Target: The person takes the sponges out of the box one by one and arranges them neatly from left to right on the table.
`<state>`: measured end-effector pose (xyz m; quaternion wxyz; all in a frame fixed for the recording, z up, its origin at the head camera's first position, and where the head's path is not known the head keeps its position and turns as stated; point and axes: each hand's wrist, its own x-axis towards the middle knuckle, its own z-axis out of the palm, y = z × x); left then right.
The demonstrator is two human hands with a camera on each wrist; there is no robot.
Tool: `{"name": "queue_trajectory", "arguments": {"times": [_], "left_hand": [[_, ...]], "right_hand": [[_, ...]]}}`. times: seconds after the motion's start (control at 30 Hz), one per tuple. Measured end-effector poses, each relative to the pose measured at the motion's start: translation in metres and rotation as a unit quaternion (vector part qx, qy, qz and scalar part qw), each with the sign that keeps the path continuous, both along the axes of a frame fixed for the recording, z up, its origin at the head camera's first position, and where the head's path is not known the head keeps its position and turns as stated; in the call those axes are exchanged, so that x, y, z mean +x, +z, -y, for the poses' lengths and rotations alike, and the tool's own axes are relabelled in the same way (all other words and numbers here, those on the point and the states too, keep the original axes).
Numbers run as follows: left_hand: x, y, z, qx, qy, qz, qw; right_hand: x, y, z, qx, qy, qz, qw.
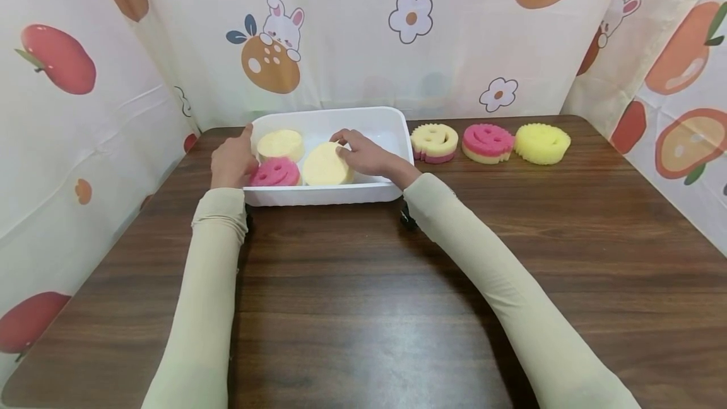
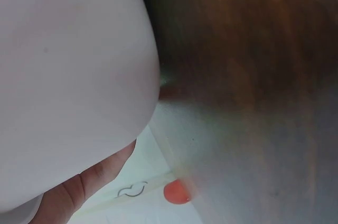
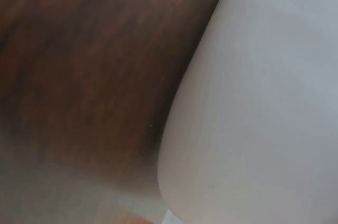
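Observation:
A white tray (image 1: 329, 193) holds several round sponges. My left hand (image 1: 233, 160) holds the tray at its left end; the left wrist view shows a finger (image 2: 100, 174) lying along the outside of the tray wall. Inside the tray, my right hand (image 1: 366, 155) grips a pale yellow round sponge (image 1: 326, 166) by its right edge, and the sponge leans near the front wall. To its left sit a pink smiley sponge (image 1: 276, 172) and, behind that, another pale yellow sponge (image 1: 280, 144). The right wrist view shows mostly the tray's outer wall (image 3: 253, 102); the right hand is hidden there.
Right of the tray, in a row on the brown wooden table (image 1: 341, 283), stand a cream-and-pink smiley sponge (image 1: 434, 139), a pink-and-cream smiley sponge (image 1: 487, 141) and a yellow sponge (image 1: 542, 142). A printed curtain (image 1: 352, 43) hangs behind and along both sides.

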<state>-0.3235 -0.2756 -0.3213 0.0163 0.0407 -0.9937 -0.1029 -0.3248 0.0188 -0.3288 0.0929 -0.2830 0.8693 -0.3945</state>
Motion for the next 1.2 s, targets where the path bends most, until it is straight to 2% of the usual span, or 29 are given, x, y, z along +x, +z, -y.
{"name": "queue_trajectory", "arguments": {"times": [0.3,0.6,0.87,1.2], "left_hand": [[0.001,-0.001,-0.001,0.006,0.004,0.003,1.0000],[0.007,-0.003,-0.003,-0.006,0.002,-0.005,1.0000],[0.008,-0.003,0.001,-0.010,0.008,-0.005,0.9999],[0.004,0.000,-0.002,-0.011,0.009,-0.004,0.9999]], "right_hand": [[-0.001,0.002,-0.003,-0.014,0.004,-0.011,1.000],[0.002,0.005,-0.011,-0.029,-0.006,-0.025,0.999],[0.006,0.010,-0.015,-0.003,-0.027,-0.027,0.999],[0.011,0.018,-0.029,-0.007,-0.073,-0.011,0.997]]}}
